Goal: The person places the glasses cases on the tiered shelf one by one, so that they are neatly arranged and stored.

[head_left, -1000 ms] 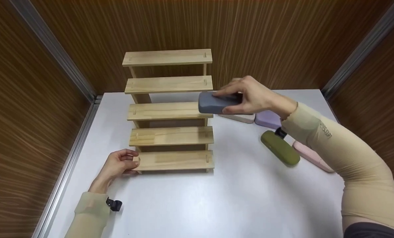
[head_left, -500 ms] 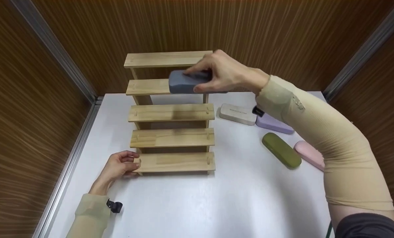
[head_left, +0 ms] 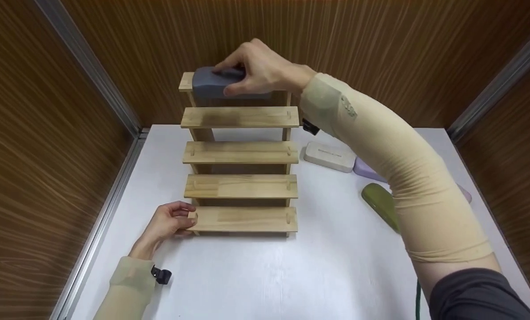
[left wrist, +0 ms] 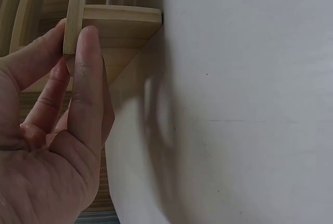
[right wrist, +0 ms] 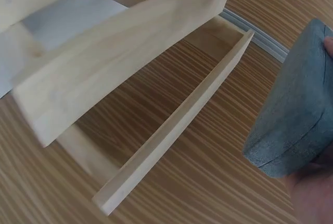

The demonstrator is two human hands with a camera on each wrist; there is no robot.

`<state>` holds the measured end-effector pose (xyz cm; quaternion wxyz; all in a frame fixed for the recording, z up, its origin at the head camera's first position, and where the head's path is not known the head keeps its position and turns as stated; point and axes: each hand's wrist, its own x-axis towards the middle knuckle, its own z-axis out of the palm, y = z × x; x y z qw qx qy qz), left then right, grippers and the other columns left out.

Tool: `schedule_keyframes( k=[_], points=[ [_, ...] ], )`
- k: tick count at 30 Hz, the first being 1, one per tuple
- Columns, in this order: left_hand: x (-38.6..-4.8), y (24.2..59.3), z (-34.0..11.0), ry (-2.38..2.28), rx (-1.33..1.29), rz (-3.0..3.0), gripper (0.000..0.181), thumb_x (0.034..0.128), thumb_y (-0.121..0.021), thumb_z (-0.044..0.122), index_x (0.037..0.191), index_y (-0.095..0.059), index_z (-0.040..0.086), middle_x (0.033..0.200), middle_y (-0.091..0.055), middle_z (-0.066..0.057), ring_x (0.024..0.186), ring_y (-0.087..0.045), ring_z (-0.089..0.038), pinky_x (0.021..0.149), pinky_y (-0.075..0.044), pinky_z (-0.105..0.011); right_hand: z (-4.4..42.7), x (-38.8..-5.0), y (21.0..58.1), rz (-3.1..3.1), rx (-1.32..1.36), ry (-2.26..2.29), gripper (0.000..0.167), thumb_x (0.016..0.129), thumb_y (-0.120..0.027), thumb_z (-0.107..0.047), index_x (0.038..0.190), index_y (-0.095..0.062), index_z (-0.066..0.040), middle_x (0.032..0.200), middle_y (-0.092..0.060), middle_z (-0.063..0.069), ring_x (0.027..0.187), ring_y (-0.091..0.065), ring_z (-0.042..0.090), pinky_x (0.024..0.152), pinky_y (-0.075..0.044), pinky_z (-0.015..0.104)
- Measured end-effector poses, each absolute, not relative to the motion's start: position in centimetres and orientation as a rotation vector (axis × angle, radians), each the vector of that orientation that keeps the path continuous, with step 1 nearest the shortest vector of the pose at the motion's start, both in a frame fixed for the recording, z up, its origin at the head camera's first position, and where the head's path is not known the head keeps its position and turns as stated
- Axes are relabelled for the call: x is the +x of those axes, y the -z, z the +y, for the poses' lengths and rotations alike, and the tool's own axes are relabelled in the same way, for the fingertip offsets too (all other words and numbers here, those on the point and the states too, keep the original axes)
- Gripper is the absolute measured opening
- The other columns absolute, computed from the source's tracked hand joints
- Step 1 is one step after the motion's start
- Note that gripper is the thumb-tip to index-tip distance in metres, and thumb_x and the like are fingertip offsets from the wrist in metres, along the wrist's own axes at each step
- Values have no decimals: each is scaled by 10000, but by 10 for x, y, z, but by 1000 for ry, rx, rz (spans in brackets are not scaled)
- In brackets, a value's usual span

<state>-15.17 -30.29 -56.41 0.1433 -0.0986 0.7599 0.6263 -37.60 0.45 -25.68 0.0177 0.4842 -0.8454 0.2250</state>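
Observation:
My right hand [head_left: 262,69] grips a blue-grey glasses case [head_left: 209,84] from above, thumb on its near side and fingers over its top. In the head view the case overlaps the top shelf of a stepped wooden rack [head_left: 242,153]. A gap shows between the case [right wrist: 294,109] and the top board [right wrist: 177,122] in the right wrist view. Down at the lowest board [head_left: 247,220], my left hand [head_left: 165,224] pinches the left end between thumb and fingers. The left wrist view shows that board end [left wrist: 74,21] held between the fingertips.
Right of the rack on the white table [head_left: 247,280] lie a cream glasses case [head_left: 329,156], a purple one [head_left: 367,170] and a green one [head_left: 380,204]. A pink case [head_left: 464,193] is mostly behind my right arm. Wood-grain walls [head_left: 358,35] enclose the table.
My right hand has carried the blue-grey case up and left, from beside the third board to over the top one. The left hand keeps its hold on the rack. The head view has shifted slightly.

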Motion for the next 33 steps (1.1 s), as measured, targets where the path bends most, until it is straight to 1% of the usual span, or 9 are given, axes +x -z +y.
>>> schedule_keyframes(
  k=[3, 6, 8, 12, 14, 16, 21, 27, 33],
  points=[
    [-152, 565, -299, -1814, -275, 2189, 448, 936, -829, -38, 1352, -675, -106, 962, -693, -2, 802, -751, -101, 709, -739, -295, -8, -382, 256, -2685, 1450, -671, 501, 989, -811, -329, 1471, -759, -203, 1395, -810, 50, 1055, -658, 122, 875, -493, 182],
    [-150, 565, -296, -1816, -271, 2181, 447, 935, -830, -34, 1350, -679, -102, 971, -694, -10, 803, -757, -106, 715, -741, -300, -20, -388, 257, -2737, 1415, -637, 504, 1007, -785, -332, 1496, -739, -218, 1433, -793, 41, 1099, -647, 143, 908, -489, 212],
    [-150, 564, -295, -1807, -262, 2184, 448, 934, -830, -26, 1349, -679, -99, 981, -701, -18, 806, -758, -108, 716, -741, -296, -26, -393, 258, -2774, 1386, -608, 511, 1015, -771, -330, 1514, -723, -231, 1459, -780, 29, 1127, -642, 146, 942, -507, 231],
    [-152, 563, -291, -1800, -241, 2189, 444, 930, -830, -18, 1338, -676, -103, 983, -716, -24, 807, -757, -112, 713, -741, -299, -35, -402, 261, -2831, 1310, -544, 530, 1039, -735, -339, 1559, -685, -243, 1529, -737, 3, 1217, -646, 148, 1083, -567, 281],
    [-153, 563, -289, -1802, -245, 2186, 434, 926, -832, -19, 1326, -683, -100, 973, -719, -23, 802, -759, -113, 715, -742, -304, -39, -407, 263, -2861, 1267, -526, 533, 1051, -724, -345, 1572, -674, -245, 1562, -714, -7, 1282, -652, 148, 1161, -574, 302],
    [-153, 564, -287, -1803, -242, 2182, 429, 925, -831, -19, 1322, -688, -95, 968, -717, -20, 803, -761, -114, 723, -744, -311, -41, -411, 267, -2891, 1229, -516, 536, 1057, -726, -343, 1580, -666, -246, 1580, -701, -14, 1337, -661, 151, 1206, -570, 308],
    [-154, 565, -284, -1802, -232, 2181, 427, 919, -823, -32, 1322, -694, -91, 970, -709, -29, 810, -758, -124, 736, -747, -318, -43, -417, 278, -2941, 1193, -524, 550, 1065, -732, -326, 1602, -643, -251, 1611, -677, -24, 1413, -657, 156, 1241, -553, 307],
    [-154, 565, -282, -1804, -223, 2178, 436, 922, -820, -29, 1329, -683, -105, 974, -702, -26, 803, -754, -117, 735, -748, -320, -47, -417, 288, -2938, 1210, -528, 575, 1092, -689, -336, 1649, -586, -234, 1652, -639, -14, 1460, -630, 168, 1281, -526, 319],
    [-154, 565, -281, -1808, -220, 2176, 437, 924, -821, -23, 1329, -683, -107, 972, -695, -27, 802, -756, -119, 729, -750, -331, -46, -417, 292, -2922, 1219, -524, 564, 1121, -653, -293, 1670, -551, -213, 1660, -631, 10, 1484, -627, 180, 1307, -513, 325]
  ],
)
